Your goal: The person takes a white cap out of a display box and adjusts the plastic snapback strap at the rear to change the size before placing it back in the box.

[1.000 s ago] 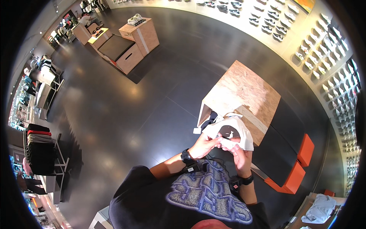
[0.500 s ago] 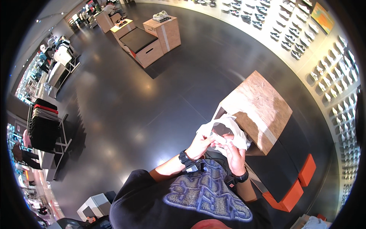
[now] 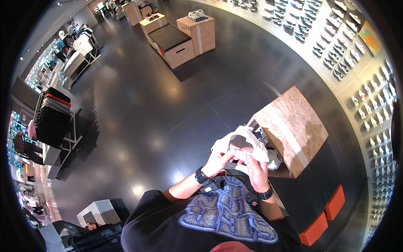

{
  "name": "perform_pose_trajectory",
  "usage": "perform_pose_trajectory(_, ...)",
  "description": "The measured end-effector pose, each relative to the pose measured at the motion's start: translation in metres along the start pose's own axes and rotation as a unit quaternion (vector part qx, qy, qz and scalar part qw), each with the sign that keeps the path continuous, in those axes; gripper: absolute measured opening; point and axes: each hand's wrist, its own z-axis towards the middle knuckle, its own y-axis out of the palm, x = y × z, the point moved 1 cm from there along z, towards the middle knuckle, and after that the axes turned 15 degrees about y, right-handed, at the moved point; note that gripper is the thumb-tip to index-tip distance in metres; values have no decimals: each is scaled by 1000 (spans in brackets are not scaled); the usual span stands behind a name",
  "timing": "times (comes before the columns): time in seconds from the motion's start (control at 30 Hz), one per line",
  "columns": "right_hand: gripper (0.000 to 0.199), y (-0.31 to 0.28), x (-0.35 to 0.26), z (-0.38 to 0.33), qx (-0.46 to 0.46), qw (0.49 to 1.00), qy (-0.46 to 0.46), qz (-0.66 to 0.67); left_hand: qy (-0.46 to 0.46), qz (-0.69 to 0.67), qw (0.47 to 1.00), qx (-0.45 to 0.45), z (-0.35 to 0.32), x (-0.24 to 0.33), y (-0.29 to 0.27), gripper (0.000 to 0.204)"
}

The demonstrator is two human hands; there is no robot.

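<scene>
Hands on a white cloth piece, creased, dark-centred

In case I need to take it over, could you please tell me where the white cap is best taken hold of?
Probably the far-left edge of the white cap, coming from the far left: that curved fabric looks free, while the left grip and right grip occupy the near side and the wooden box stands to the right.
</scene>
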Motion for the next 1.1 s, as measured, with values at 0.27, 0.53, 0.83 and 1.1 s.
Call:
perform_pose_trajectory(0.27,24,-13,0,-18,27,998,58,6,44,59,997,-21,-5,4,17,21)
perform_pose_trajectory(0.53,25,-32,-70,-61,-11,867,149,-476,-30,56,994,84,-22,4,43,15)
perform_pose_trajectory(0.83,13,0,-191,-180,75,846,-475,-231,-48,124,978,158,-40,-4,62,14)
perform_pose_trajectory(1.1,13,6,-208,-194,-22,669,-717,-193,-25,115,984,133,-43,-17,95,13)
